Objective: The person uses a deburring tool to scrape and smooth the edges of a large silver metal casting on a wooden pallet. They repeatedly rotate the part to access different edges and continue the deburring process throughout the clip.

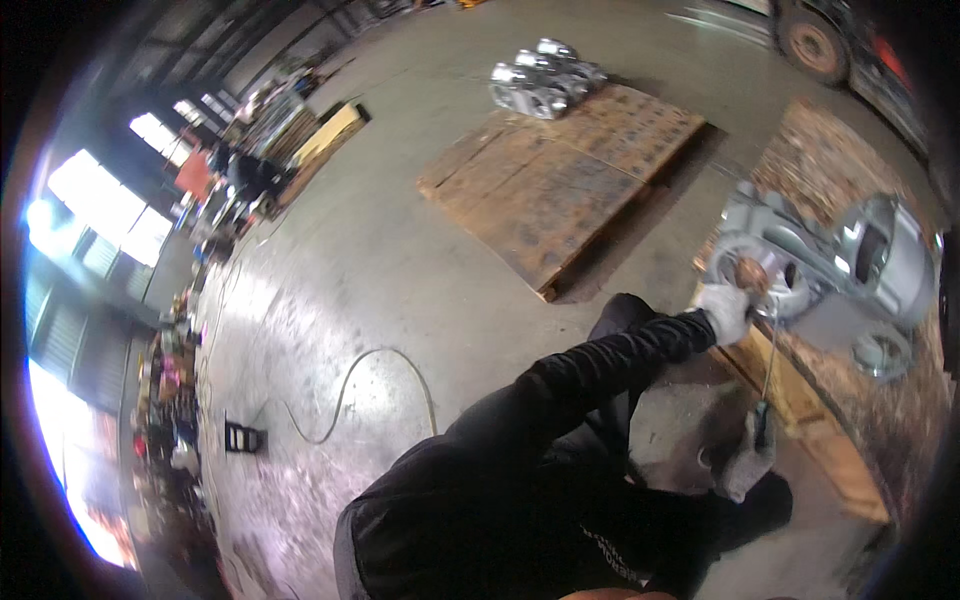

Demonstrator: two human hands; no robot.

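At the right, a large silver-grey metal casting [830, 285] with several round openings rests on a worn wooden pallet [815, 150]. A brownish patch shows inside its nearest ring. My left hand [725, 312], in a pale work glove, is closed against the rim of that ring; its fingertips are partly hidden. Lower down, my right hand [748, 465], also gloved, is wrapped round the dark handle of a screwdriver-like tool [763, 425]. The tool's long thin shaft points up to the ring's lower edge. Whether its tip touches the metal is too small to tell.
Ahead lies another wooden pallet [570, 185], with several silver castings [545, 80] at its far end. A forklift wheel [815, 48] stands at the far right. A hose [345, 385] curls across the concrete floor near a small black stand [242, 437]. Clutter lines the left wall.
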